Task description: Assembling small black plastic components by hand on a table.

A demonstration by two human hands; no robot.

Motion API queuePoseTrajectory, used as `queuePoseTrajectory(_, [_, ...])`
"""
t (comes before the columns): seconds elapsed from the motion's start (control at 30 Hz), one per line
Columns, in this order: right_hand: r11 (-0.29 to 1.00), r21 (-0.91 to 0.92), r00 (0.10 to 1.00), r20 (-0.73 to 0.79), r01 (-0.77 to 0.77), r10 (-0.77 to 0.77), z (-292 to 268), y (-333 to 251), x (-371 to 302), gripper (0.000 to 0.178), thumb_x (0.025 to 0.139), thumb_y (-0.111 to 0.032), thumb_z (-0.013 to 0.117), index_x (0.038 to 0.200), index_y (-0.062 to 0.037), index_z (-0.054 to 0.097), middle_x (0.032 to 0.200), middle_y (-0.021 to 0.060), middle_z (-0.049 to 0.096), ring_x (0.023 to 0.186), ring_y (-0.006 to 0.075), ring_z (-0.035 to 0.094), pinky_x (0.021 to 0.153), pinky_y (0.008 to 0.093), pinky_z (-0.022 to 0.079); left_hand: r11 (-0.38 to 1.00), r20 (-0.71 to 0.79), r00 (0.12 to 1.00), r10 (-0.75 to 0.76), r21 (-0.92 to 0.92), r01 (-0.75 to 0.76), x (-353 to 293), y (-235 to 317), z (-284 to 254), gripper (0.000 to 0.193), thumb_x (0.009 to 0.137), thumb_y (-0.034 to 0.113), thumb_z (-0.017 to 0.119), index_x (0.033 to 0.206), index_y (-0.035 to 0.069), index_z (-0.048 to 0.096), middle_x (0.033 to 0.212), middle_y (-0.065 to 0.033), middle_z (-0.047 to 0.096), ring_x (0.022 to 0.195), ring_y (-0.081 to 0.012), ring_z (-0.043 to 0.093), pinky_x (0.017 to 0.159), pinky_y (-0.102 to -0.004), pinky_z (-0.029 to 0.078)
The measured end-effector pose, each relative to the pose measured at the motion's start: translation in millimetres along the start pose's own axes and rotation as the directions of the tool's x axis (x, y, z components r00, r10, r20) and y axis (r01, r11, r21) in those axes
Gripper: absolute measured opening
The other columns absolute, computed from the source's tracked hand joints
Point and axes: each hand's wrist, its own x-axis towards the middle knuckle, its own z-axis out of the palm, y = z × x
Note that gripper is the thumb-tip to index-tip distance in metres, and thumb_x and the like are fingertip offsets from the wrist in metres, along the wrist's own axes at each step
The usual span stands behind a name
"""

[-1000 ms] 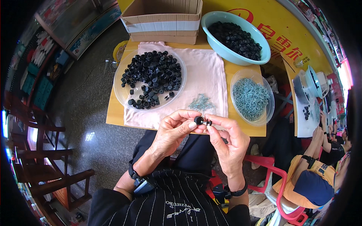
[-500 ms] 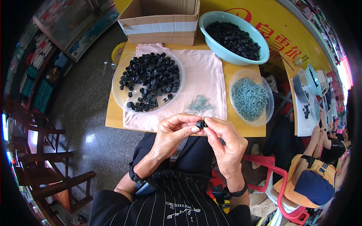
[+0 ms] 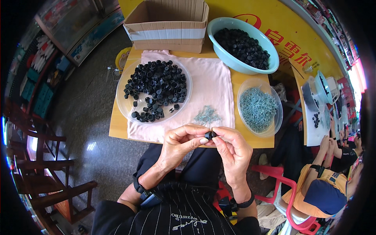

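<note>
Both hands pinch one small black cap [image 3: 210,135] between them, held over the lap just off the near edge of the low table [image 3: 117,131]. Left hand [image 3: 182,145] has thumb and forefinger closed on the cap's left side; right hand [image 3: 233,150] closes on it from the right, fingertips of both hands nearly touching. Whether a metal piece sits in the cap: too small to tell. The cap sits dead centre between the hands, neither clearly nearer; its axis looks roughly left-right, along the line joining the two pinches, but that's a guess at this size. Just beyond the grip, on the pink cloth [image 3: 213,88], a small pile of loose metal pins [image 3: 206,115], nearest supply to either hand, slightly closer to the right. Further out: clear tray of black caps [image 3: 156,92] ahead-left, clear bowl of metal pins [image 3: 258,109] ahead-right, teal basin of black parts [image 3: 243,43] and a cardboard box [image 3: 168,23] at the far edge. Another person's hands [image 3: 327,143] work at a neighbouring table, far right.
</note>
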Motion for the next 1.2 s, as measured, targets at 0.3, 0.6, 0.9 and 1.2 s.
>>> queuePoseTrajectory(0.3, [0.992, 0.111, 0.997, 0.045, -0.06, 0.055, -2, 1, 5, 0.015, 0.087, 0.002, 0.06, 0.101, 0.0043, 0.062, 0.103, 0.0138, 0.061, 0.084, 0.0153, 0.064, 0.071, 0.0244, 0.057, 0.999, -0.115, 0.993, -0.008, -0.037, 0.003, -2, -1, 7, 0.02, 0.082, -0.008, 0.062, 0.101, -0.003, 0.064, 0.107, -0.0177, 0.062, 0.094, -0.0248, 0.064, 0.085, -0.0373, 0.056])
queuePoseTrajectory(0.6, [0.999, -0.04, 1.0, 0.022, 0.013, -0.012, 2, -1, 5, 0.014, 0.085, 0.002, 0.061, 0.099, 0.003, 0.063, 0.101, 0.0152, 0.062, 0.084, 0.0187, 0.065, 0.069, 0.0262, 0.057, 0.997, -0.075, 0.997, -0.002, -0.072, -0.004, -3, -1, 4, 0.016, 0.083, -0.008, 0.062, 0.098, -0.003, 0.065, 0.107, -0.017, 0.061, 0.095, -0.0238, 0.063, 0.087, -0.0376, 0.055])
queuePoseTrajectory(0.9, [0.93, -0.267, 0.968, 0.072, 0.251, -0.241, 2, 0, 4, 0.032, 0.071, 0.005, 0.071, 0.102, 0.0011, 0.062, 0.104, 0.0131, 0.061, 0.087, 0.0234, 0.063, 0.069, 0.0286, 0.056, 0.995, -0.114, 0.989, -0.095, -0.039, 0.091, -7, 3, 4, 0.016, 0.083, -0.002, 0.066, 0.099, -0.001, 0.067, 0.104, -0.0109, 0.065, 0.095, -0.016, 0.062, 0.086, -0.0288, 0.051])
queuePoseTrajectory(1.2, [0.867, -0.392, 0.949, 0.065, 0.308, -0.308, -2, 11, 0, 0.037, 0.065, 0.009, 0.071, 0.101, 0.0017, 0.064, 0.098, 0.0118, 0.063, 0.089, 0.0268, 0.062, 0.075, 0.0333, 0.052, 0.995, -0.171, 0.981, -0.095, -0.05, 0.087, -8, -4, 18, 0.015, 0.08, -0.004, 0.068, 0.094, 0.002, 0.068, 0.101, -0.0124, 0.066, 0.092, -0.0168, 0.062, 0.084, -0.03, 0.049])
